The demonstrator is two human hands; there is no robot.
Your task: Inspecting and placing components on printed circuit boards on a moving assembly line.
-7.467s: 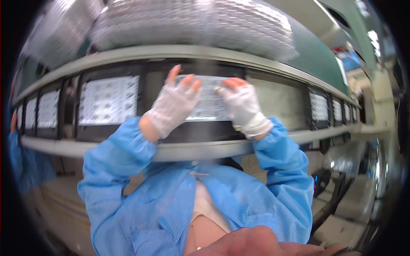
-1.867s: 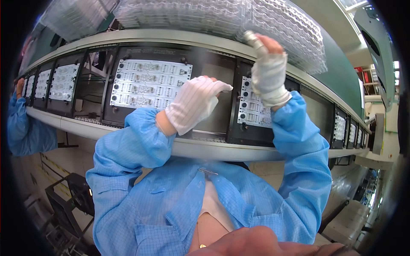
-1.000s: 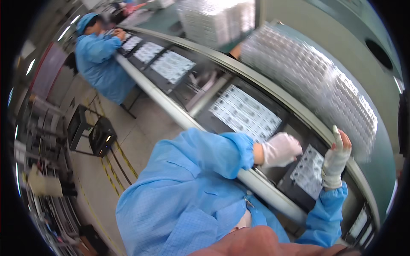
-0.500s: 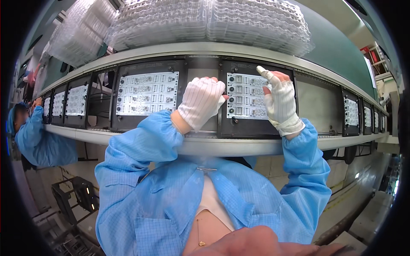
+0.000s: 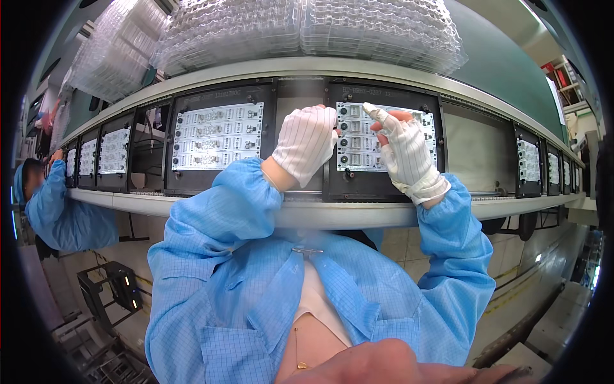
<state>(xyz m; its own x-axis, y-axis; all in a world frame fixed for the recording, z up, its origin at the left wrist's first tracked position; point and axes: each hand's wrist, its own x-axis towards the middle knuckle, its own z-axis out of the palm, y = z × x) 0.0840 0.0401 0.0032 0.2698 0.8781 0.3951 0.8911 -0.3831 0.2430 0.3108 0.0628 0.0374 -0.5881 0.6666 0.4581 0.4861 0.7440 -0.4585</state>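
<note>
A white circuit board panel [image 5: 359, 146] with rows of components lies in a black carrier frame [image 5: 377, 185] in front of me. My left hand [image 5: 304, 142], in a striped white glove with bare fingertips, is closed at the panel's left edge. Its fingers curl away from view, so what they hold, if anything, is hidden. Over the right half of the same panel hovers my right hand [image 5: 409, 150], gloved likewise. Its white-covered index finger stretches toward the panel's upper left, with the thumb apart from it. Nothing shows between these fingers.
Another circuit board panel [image 5: 217, 136] sits in its black frame to the left. More framed boards [image 5: 528, 160] line the conveyor rail [image 5: 358, 216]. Stacked clear plastic trays [image 5: 384, 38] stand behind it. A person in blue [image 5: 67, 208] is at the far left.
My right hand has moved left across the panel, its index finger now nearer the upper left components. My left hand stays closed near the panel's left edge. The view has shifted slightly.
</note>
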